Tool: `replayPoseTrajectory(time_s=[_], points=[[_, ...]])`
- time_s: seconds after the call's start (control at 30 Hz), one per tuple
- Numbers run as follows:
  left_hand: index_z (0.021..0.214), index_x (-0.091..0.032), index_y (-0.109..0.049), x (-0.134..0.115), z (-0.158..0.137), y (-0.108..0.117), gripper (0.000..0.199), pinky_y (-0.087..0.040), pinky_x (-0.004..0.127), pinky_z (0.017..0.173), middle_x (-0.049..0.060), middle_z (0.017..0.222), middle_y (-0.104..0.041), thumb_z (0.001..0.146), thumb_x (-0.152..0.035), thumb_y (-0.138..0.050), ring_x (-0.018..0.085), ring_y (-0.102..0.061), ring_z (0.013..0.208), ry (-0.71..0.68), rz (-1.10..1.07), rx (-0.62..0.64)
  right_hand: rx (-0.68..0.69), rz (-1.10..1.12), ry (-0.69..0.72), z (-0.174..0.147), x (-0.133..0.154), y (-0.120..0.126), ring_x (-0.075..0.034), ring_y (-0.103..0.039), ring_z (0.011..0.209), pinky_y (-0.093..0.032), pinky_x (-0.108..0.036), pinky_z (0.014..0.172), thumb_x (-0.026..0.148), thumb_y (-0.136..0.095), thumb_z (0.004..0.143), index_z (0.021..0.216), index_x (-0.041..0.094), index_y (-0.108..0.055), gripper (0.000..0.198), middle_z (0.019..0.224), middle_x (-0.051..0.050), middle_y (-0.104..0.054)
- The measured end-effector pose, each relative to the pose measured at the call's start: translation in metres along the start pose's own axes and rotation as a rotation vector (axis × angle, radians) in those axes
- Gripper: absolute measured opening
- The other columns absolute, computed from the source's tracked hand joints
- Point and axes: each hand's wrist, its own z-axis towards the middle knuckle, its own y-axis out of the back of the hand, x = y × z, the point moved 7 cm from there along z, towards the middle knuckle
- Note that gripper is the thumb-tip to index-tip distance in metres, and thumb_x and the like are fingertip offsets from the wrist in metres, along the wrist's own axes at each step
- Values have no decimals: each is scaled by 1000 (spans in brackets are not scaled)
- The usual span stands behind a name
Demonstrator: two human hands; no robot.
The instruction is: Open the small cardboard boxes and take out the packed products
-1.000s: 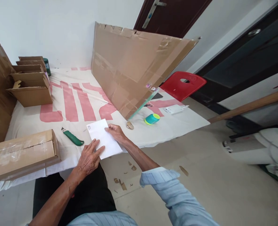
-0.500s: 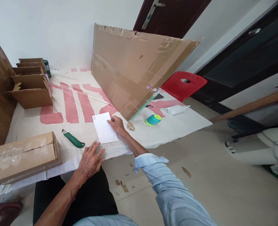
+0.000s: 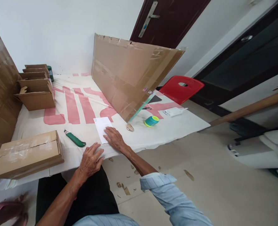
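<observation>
A white sheet of paper [image 3: 101, 127] with a small printed mark in its upper left corner lies on the cloth-covered table. My right hand [image 3: 114, 137] rests flat over the sheet's right side, fingers stretched out and holding nothing. At the table's front edge, my left hand [image 3: 91, 159] lies with its fingers apart, just below the paper and empty. To the left of the sheet is a green utility knife [image 3: 75, 138], its head pointing away from me. A closed, taped cardboard box [image 3: 28, 153] sits farther left.
A large cardboard panel [image 3: 131, 75] stands slanted across the table. Open small boxes [image 3: 39, 94] line the back left. Right of the panel are a tape roll [image 3: 151, 121], a brown lump [image 3: 130, 127], a white power strip [image 3: 174, 112] and a red chair [image 3: 182, 89].
My right hand has gone from pinching the paper's right edge to lying flat on it, lower down. The left hand stays at the table edge. The view has shifted slightly.
</observation>
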Motion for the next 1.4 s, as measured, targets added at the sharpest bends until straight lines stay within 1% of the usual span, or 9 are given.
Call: replayPoseTrajectory(time_s=[0.13, 0.23, 0.47, 0.67, 0.77, 0.9, 1.13, 1.27, 1.4], points=[[127, -20, -70, -14, -15, 28, 28, -57, 50, 106, 18, 141, -70, 102, -21, -58, 33, -62, 141, 16, -2, -115, -79, 47, -7, 1, 10, 12, -34, -60, 131, -53, -54, 108, 30, -53, 103, 128, 19, -73, 34, 142, -18, -68], [127, -23, -70, -22, -34, 62, 28, -57, 51, 106, 17, 138, -71, 103, -21, -56, 33, -64, 138, 90, 35, -229, -136, 153, 82, 0, 48, 15, -34, -61, 128, -52, -55, 109, 31, -53, 104, 129, 20, -73, 33, 137, -17, -69], [125, -26, -71, -45, -98, 195, 32, -57, 54, 106, 12, 123, -72, 94, -17, -71, 32, -69, 121, 134, 336, -688, 8, 140, 200, 11, 157, -23, -34, -62, 112, -52, -47, 95, 41, -70, 99, 122, 20, -71, 31, 121, -16, -70], [130, -19, -69, -12, -173, 287, 51, -48, 64, 116, 19, 140, -64, 84, -38, -83, 39, -56, 138, 497, 572, -1029, 9, 67, 91, 17, 155, -40, -32, -60, 106, -47, -42, 90, 31, -66, 100, 112, 21, -70, 15, 111, -14, -69], [137, -17, -63, 40, -201, 294, 68, -54, 58, 111, 20, 143, -63, 83, -55, -78, 38, -60, 135, 746, 280, -1045, -66, 67, 42, 16, 138, -35, -32, -58, 103, -48, -42, 88, 29, -63, 100, 108, 21, -69, 12, 107, -13, -69], [133, -17, -65, 94, -210, 274, 78, -55, 54, 109, 17, 130, -71, 76, -69, -76, 36, -68, 121, 941, -173, -946, -164, 216, 67, 13, 142, -23, -33, -59, 108, -50, -47, 94, 30, -58, 101, 113, 21, -70, 19, 112, -15, -69], [135, -21, -64, 83, -179, 243, 71, -58, 46, 100, 15, 141, -68, 79, -63, -78, 36, -66, 129, 825, -285, -762, -117, 900, 125, 8, 198, 7, -28, -66, 128, -56, -42, 106, 49, -49, 107, 144, 23, -64, 48, 142, -13, -67], [144, -23, -57, 78, -170, 228, 80, -57, 48, 101, 16, 148, -63, 78, -59, -84, 39, -60, 138, 737, -312, -569, -133, 1016, 37, -2, 196, 19, -30, -60, 140, -48, -46, 119, 60, -53, 103, 143, 22, -68, 57, 147, -13, -68], [147, -26, -53, 92, -168, 224, 90, -51, 51, 112, 16, 156, -57, 71, -52, -92, 41, -51, 149, 657, -451, -517, -96, 1056, -23, -13, 186, 17, -33, -61, 140, -48, -50, 120, 66, -61, 96, 143, 21, -71, 65, 148, -13, -68]])
